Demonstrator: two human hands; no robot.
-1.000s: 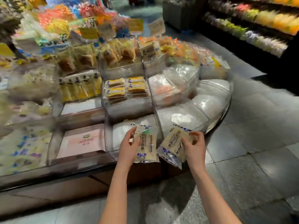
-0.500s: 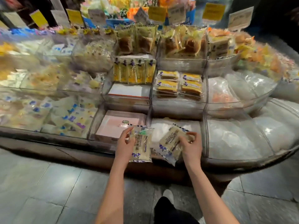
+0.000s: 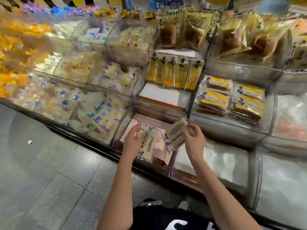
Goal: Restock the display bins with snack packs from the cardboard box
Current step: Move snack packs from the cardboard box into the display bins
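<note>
Head view of a person standing at a tiered display of clear bins. L hand (image 3: pixel 132 141) grips snack pack A (image 3: pixel 147 144) by its left edge, fingers curled round the wrapper. Pack A has a clear wrapper w/ blue print and a pale cake inside, and is held roughly upright over the front-row bin (image 3: pixel 120 130), which contains a flat pink box (image 3: pixel 160 151). R hand (image 3: pixel 193 138) pinches snack pack B (image 3: pixel 177 131), same type, at its right end, fingers clamped on the wrapper. Pack B is tilted and held above the divider between that bin and the adjacent plastic-lined bin (image 3: pixel 216 160) to the right. Packs A and B are close together; whether they touch cannot be told. Middle tier, behind the hands, holds a row of upright yellow packs (image 3: pixel 174 72) and, to the right, stacked flat yellow cake packs (image 3: pixel 216 97). Top tier holds brown bread packs (image 3: pixel 167 34). Left of the pink-box bin is a bin of loose white packs w/ blue print (image 3: pixel 93 112). The far left of the display is blurred. Grey tiled floor (image 3: pixel 41 180) lies below, and a dark garment w/ white print (image 3: pixel 174 219) shows at the bottom edge.
</note>
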